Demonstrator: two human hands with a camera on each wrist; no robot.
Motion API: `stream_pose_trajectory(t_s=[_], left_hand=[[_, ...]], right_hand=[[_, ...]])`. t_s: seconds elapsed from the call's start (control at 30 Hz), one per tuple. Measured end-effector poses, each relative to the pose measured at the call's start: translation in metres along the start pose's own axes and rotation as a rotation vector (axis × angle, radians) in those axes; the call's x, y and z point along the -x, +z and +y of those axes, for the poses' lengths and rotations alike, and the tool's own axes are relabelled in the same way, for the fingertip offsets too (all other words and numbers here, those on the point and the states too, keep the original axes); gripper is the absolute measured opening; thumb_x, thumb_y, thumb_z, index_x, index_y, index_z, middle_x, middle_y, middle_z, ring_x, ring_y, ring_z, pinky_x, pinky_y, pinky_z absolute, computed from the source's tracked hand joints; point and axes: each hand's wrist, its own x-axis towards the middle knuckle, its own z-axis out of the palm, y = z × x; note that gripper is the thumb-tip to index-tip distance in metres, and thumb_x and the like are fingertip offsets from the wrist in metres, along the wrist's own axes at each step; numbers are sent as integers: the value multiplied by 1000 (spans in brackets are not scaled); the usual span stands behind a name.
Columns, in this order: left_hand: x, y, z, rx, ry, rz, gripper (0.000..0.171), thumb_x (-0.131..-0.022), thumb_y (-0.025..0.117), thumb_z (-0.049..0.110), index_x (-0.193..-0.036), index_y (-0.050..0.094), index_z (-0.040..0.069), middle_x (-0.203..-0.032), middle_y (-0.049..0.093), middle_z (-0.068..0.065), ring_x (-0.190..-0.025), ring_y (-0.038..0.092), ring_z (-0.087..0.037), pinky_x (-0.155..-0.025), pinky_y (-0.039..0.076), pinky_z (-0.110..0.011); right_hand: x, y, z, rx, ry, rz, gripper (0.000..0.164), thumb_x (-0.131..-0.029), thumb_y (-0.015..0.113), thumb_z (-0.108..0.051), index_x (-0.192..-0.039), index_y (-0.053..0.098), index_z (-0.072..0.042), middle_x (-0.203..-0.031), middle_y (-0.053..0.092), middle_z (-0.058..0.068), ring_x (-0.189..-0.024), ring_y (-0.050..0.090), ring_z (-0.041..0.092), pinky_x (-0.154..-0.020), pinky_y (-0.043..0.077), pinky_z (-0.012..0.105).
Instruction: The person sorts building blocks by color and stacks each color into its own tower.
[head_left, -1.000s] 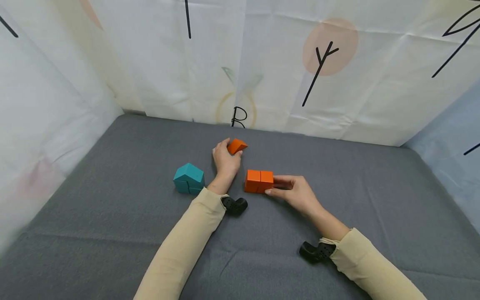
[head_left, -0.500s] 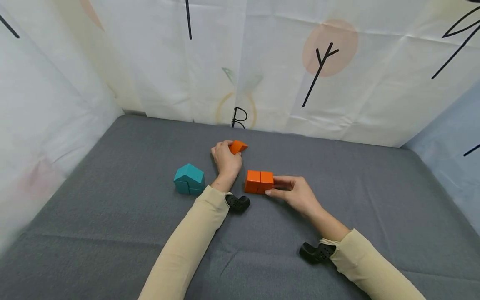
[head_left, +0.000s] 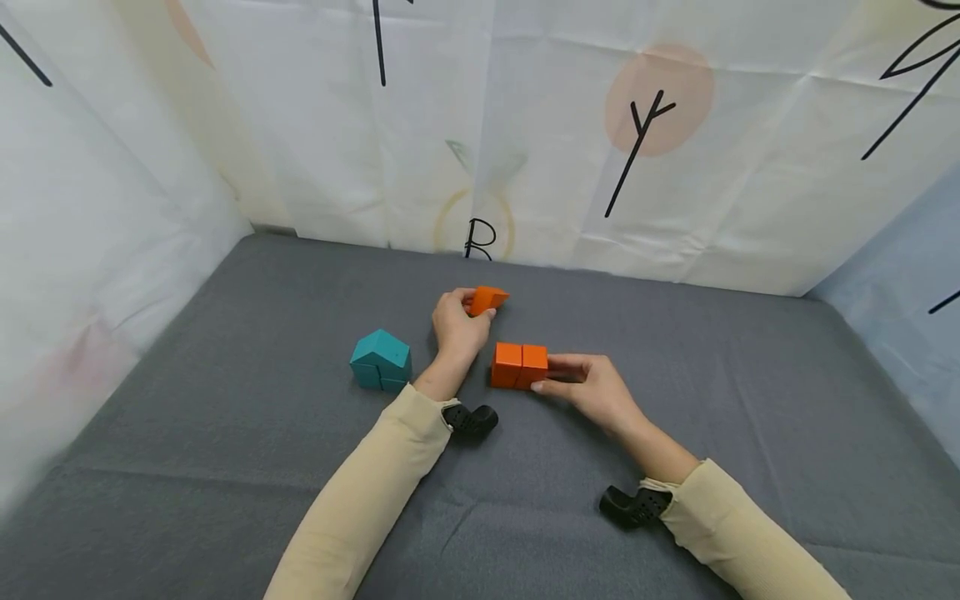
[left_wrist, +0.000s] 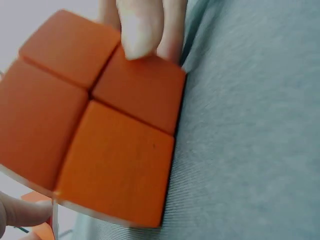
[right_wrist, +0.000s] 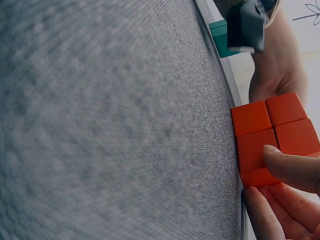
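My left hand reaches past the orange cubes and pinches an orange triangular block between thumb and fingers. Below it in the head view sits a compact group of orange cubes, stacked two wide and two high. My right hand grips the right side of that stack, with its thumb on the front face and the other fingers around the outer side. Large in the left wrist view, the stacked cubes partly cover the left thumb and the triangular block.
Left of the left forearm stands a teal block group with a peaked top, like a small house. A grey cloth covers the table. A patterned white curtain hangs along the back edge.
The left hand has shifted slightly right and turned, taking the triangular block with it. The right hand and the stacked cubes have stayed in place.
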Motion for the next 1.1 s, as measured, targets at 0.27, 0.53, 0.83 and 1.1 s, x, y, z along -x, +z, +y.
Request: stream_pose_trajectory(t_s=[0.27, 0.53, 0.83, 1.1], left_hand=[[17, -12, 7, -18, 128, -112, 40, -88, 71, 16, -124, 60, 1, -111, 59, -15, -103, 57, -29, -91, 51, -36], [34, -28, 11, -33, 269, -218, 39, -89, 69, 16, -124, 60, 1, -111, 59, -14, -102, 57, -27, -92, 50, -36], [48, -44, 16, -83, 382, -361, 36, -88, 70, 11, -122, 62, 4, -116, 61, -12, -107, 58, -31, -95, 50, -42], [52, -51, 16, -115, 441, -425, 35, -87, 71, 9, -121, 64, 5, -115, 62, -10, -109, 58, -28, -96, 50, -40]], right_hand=[[0, 0, 1, -1, 11, 0, 45, -84, 75, -13, -125, 62, 1, -122, 64, 20, -112, 63, 31, -88, 55, 38], [0, -1, 2, -4, 8, -4, 45, -84, 75, -13, -125, 62, 2, -121, 65, 19, -112, 63, 31, -84, 55, 33], [0, -1, 2, -16, 3, -15, 44, -83, 76, -16, -123, 64, 0, -120, 66, 18, -110, 64, 28, -74, 51, 23], [-1, -1, 4, -9, -12, -4, 44, -82, 77, -17, -121, 66, 0, -117, 67, 17, -107, 65, 25, -77, 54, 25]])
